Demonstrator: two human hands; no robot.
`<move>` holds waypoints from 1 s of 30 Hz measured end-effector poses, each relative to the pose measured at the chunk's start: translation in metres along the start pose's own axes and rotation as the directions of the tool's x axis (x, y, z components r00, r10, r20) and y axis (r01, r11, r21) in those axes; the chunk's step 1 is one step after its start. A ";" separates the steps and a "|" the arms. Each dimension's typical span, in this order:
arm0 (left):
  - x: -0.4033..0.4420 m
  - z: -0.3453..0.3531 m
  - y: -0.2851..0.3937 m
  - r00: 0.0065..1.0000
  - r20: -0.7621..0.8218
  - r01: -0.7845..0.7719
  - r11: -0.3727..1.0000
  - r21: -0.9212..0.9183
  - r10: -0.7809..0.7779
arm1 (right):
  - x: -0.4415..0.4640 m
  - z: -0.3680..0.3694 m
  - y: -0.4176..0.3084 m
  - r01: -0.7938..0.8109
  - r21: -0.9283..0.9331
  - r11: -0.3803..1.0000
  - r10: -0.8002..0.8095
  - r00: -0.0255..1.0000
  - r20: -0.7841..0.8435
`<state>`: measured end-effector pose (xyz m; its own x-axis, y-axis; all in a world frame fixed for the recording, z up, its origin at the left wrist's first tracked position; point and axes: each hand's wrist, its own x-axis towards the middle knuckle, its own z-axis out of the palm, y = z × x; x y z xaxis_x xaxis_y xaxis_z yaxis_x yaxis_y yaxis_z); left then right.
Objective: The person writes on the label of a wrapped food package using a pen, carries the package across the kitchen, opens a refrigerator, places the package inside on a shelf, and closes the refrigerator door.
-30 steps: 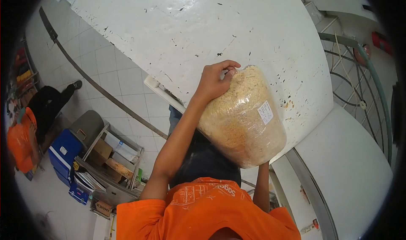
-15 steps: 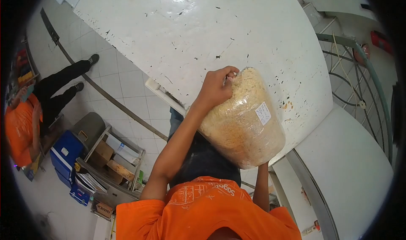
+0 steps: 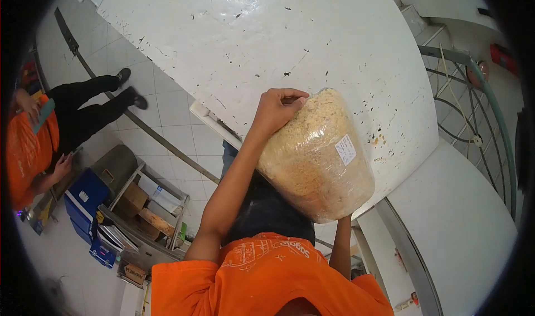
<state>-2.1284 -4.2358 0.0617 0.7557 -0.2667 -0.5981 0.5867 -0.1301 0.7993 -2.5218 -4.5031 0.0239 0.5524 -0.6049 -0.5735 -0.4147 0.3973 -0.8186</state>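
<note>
A large clear-wrapped package of pale yellow, crumbly material (image 3: 317,154) leans over the near edge of the white table (image 3: 267,43). On its right side is a small white label (image 3: 345,149) with print. My left hand (image 3: 280,111) is at the top left corner of the package, thumb and fingers pinched together on the wrap. My right forearm (image 3: 341,243) goes up under the package's lower end, and the hand itself is hidden behind it.
A person in orange (image 3: 33,143) stands at the left, holding a teal object (image 3: 44,115). Blue cases (image 3: 86,199) and a drawer unit with boxes (image 3: 146,207) are at lower left. A metal-framed rack (image 3: 473,121) stands right.
The other person has come closer from the left. My left hand has shifted slightly left at the package's corner, its fingers now straighter. The package has barely moved.
</note>
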 end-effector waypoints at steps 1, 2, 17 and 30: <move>0.000 -0.001 0.002 1.000 0.015 0.002 1.000 0.016 -0.002 | 0.000 0.000 0.000 0.001 0.000 1.000 -0.001 1.000 -0.002; 0.002 -0.002 0.003 1.000 0.013 0.003 1.000 0.017 -0.004 | 0.000 -0.001 0.000 -0.001 0.001 1.000 0.001 1.000 -0.001; 0.027 -0.022 -0.009 0.962 0.271 0.056 0.997 -0.046 -0.041 | 0.005 0.001 0.003 0.002 -0.026 1.000 -0.001 0.999 0.052; 0.014 -0.009 -0.023 0.931 0.164 -0.317 0.945 -0.079 0.326 | 0.007 -0.001 0.001 -0.008 -0.036 0.999 0.010 0.998 0.060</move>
<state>-2.1289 -4.2278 0.0344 0.8473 -0.4470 -0.2868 0.3379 0.0371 0.9405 -2.5191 -4.5079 0.0193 0.5905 -0.5585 -0.5826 -0.4449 0.3770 -0.8124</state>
